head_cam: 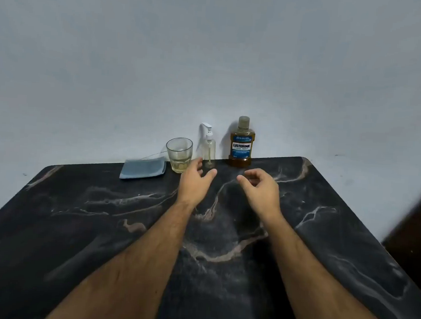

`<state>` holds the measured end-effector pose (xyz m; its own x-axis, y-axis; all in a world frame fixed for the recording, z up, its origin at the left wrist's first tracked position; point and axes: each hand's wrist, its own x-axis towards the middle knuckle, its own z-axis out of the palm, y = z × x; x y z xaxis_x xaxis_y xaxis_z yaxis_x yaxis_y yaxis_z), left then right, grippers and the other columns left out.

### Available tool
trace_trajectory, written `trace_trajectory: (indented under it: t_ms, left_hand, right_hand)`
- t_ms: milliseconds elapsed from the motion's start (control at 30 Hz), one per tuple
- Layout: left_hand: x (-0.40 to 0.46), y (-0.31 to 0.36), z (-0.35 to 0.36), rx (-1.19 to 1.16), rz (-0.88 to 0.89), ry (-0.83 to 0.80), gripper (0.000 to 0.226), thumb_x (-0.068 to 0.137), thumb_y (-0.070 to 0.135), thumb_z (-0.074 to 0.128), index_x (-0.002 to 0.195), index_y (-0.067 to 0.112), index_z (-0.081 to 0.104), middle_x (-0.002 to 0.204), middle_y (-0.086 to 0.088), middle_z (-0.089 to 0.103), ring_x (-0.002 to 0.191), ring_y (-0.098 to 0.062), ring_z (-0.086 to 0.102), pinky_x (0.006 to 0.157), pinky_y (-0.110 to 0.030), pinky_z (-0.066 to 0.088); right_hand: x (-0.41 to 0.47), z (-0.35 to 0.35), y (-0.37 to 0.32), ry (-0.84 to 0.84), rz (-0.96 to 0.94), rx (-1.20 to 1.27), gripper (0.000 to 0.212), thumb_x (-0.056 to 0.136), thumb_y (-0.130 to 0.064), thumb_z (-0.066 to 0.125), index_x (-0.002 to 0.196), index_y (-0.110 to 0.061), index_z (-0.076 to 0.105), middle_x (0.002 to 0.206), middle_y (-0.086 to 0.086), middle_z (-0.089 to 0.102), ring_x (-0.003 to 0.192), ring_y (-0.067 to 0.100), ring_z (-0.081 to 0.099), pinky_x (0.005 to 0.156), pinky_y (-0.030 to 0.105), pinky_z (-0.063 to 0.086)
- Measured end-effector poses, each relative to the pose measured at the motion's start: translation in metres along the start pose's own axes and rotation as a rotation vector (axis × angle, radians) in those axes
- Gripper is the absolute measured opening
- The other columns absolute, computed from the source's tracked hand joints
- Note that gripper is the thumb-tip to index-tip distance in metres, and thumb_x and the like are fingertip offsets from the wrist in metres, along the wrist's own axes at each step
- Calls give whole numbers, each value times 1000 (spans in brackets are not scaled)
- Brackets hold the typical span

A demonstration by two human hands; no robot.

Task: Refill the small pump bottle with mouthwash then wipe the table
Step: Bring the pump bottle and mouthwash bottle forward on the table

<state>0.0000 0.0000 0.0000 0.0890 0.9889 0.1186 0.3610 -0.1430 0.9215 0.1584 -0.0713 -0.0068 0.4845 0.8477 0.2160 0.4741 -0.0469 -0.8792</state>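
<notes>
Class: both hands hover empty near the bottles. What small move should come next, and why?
Probably the left hand should grip the small clear pump bottle just beyond it: its white pump is still on, the amber mouthwash bottle still capped, so nothing can be poured yet.

Tabletop (75,224): near edge and both near corners cut off by frame. Left hand (194,180) covers the glass's (179,152) lower right and possibly the pump bottle (209,149) base. Small print on mouthwash bottle (241,144) label illegible. Both forearms leave frame at bottom.
</notes>
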Motion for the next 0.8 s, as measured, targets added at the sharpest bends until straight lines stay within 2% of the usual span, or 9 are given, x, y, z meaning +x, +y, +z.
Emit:
trace_trajectory:
  t_ms: [133, 200, 267, 367, 500, 600, 700, 800]
  left_hand:
    - [39, -3, 28, 0, -43, 55, 74, 90, 33, 68, 151, 16, 32, 152, -6, 43, 137, -23, 44, 111, -38, 38]
    - [50, -2, 38, 21, -38, 111, 73, 89, 31, 69, 150, 14, 33, 149, -7, 46, 135, -24, 45, 107, -36, 38]
    - [67, -4, 50, 31, -25, 166, 70, 88, 28, 69, 148, 13, 35, 143, -8, 50, 131, -26, 49, 105, -37, 42]
    - [86, -10, 65, 30, -66, 215, 76, 89, 28, 69, 151, 11, 28, 148, -11, 44, 134, -29, 45, 108, -42, 41]
    - [106, -14, 78, 8, -78, 247, 76, 89, 24, 70, 150, 12, 27, 151, -10, 42, 136, -29, 44, 107, -39, 39]
    - [116, -17, 79, 1, -86, 285, 67, 88, 22, 71, 144, 12, 36, 143, -10, 50, 129, -27, 51, 104, -37, 43]
    - [115, -22, 75, 4, -67, 299, 52, 88, 21, 71, 134, 11, 48, 131, -7, 59, 118, -23, 58, 94, -28, 44]
    - [96, -23, 71, -64, -18, 293, 44, 86, 21, 71, 124, 12, 51, 115, -1, 63, 102, -18, 61, 84, -24, 43]
  right_hand:
    - [31, 10, 14, 23, 22, -23, 31, 88, -37, 70, 115, -23, 65, 107, -8, 66, 96, 4, 62, 83, 25, 54]
    - [40, 14, 18, 34, 7, -32, 31, 87, -37, 71, 114, -22, 65, 104, -9, 66, 93, 2, 61, 79, 21, 51]
    - [53, 20, 26, 44, 8, -46, 30, 87, -38, 71, 113, -23, 65, 104, -10, 65, 92, 2, 61, 78, 21, 50]
    - [65, 29, 37, 75, 32, -51, 29, 87, -38, 71, 112, -25, 64, 104, -10, 65, 93, 3, 61, 80, 23, 52]
    - [73, 35, 44, 103, 28, -25, 25, 85, -37, 72, 106, -32, 60, 98, -15, 63, 89, 0, 60, 80, 23, 52]
    - [78, 37, 44, 108, 38, -10, 33, 85, -36, 73, 114, -26, 60, 102, -13, 63, 93, 2, 60, 81, 22, 51]
    - [83, 34, 42, 112, 59, -13, 42, 85, -34, 74, 121, -22, 57, 107, -9, 63, 97, 7, 61, 80, 23, 51]
    - [92, 28, 40, 128, 69, -3, 45, 85, -31, 75, 124, -19, 55, 112, -4, 64, 97, 9, 62, 81, 25, 52]
